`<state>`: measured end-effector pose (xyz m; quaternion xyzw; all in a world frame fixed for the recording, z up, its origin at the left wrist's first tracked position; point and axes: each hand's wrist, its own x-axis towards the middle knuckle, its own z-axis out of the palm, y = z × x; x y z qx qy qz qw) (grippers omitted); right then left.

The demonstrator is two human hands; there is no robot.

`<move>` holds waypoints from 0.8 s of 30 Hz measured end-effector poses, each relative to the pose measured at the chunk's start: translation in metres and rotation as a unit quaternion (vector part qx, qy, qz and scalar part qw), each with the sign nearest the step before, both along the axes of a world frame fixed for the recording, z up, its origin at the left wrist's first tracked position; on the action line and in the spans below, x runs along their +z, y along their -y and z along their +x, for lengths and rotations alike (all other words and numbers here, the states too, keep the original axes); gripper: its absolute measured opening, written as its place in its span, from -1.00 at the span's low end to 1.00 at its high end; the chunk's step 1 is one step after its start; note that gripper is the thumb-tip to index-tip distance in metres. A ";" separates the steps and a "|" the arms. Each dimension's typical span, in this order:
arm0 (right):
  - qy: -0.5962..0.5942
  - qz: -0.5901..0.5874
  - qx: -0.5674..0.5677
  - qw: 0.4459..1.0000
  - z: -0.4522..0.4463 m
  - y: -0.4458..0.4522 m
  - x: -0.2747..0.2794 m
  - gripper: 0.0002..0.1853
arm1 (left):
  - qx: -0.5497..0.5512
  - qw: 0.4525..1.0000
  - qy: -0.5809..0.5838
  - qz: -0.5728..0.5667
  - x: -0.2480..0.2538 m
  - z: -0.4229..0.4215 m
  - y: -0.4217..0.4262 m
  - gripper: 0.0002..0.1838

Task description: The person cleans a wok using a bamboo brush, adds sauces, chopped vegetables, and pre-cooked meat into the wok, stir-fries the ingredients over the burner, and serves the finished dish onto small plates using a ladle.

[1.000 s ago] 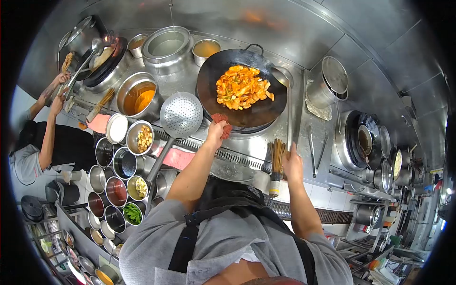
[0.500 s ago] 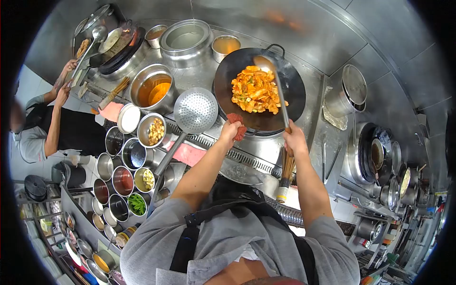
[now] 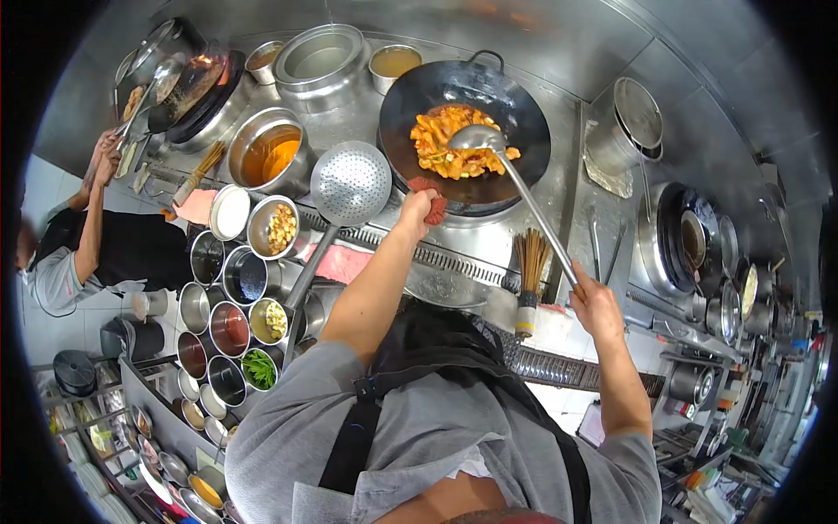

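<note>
A large black wok [image 3: 529, 96] sits on the burner in the head view, holding glossy orange-brown food pieces [image 3: 434, 144] in sauce. My left hand [image 3: 417, 212] is closed around a reddish cloth [image 3: 428, 199] at the wok's near-left rim; the cloth hides the part of the rim under it. Lower right of the wok, my right hand [image 3: 598, 307] grips the end of a long ladle [image 3: 541, 210]. The ladle's metal bowl [image 3: 477, 138] rests over the food, its rounded back facing up.
A perforated strainer [image 3: 351, 183] lies left of the wok, near a pot of orange liquid [image 3: 272, 157]. Several metal containers [image 3: 229, 328] of ingredients stand at lower left. A bamboo brush [image 3: 529, 275] stands below the wok. Another person [image 3: 113, 236] works at the left wok.
My right hand has moved down and to the right, drawing the ladle handle with it. The ladle bowl has come from the wok's far side onto the food. My left hand keeps the cloth.
</note>
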<state>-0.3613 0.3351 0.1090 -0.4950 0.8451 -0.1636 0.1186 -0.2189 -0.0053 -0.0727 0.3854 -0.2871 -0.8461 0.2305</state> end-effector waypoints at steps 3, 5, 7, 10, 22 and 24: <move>0.005 0.006 -0.030 1.000 0.026 -0.028 0.033 -0.37 | 0.036 0.999 0.001 0.003 0.011 0.010 -0.021 -0.88; 0.017 0.045 -0.031 0.998 0.038 -0.060 0.070 -0.41 | 0.066 0.997 -0.027 0.018 0.058 0.037 -0.055 -0.82; 0.030 0.082 -0.036 0.996 0.040 -0.070 0.085 -0.42 | 0.076 0.996 0.020 0.031 0.108 0.058 -0.079 -0.83; 0.077 0.105 -0.048 0.990 0.042 -0.054 0.070 -0.47 | 0.037 0.998 -0.027 0.034 0.072 0.053 -0.056 -0.84; 0.071 -0.067 -0.073 0.993 0.049 -0.022 -0.010 -0.47 | -0.001 1.000 -0.013 -0.007 0.033 0.116 -0.101 -0.72; 0.140 0.015 -0.120 0.983 0.058 -0.043 0.027 -0.47 | 0.068 0.997 0.020 0.032 0.058 0.089 -0.072 -0.82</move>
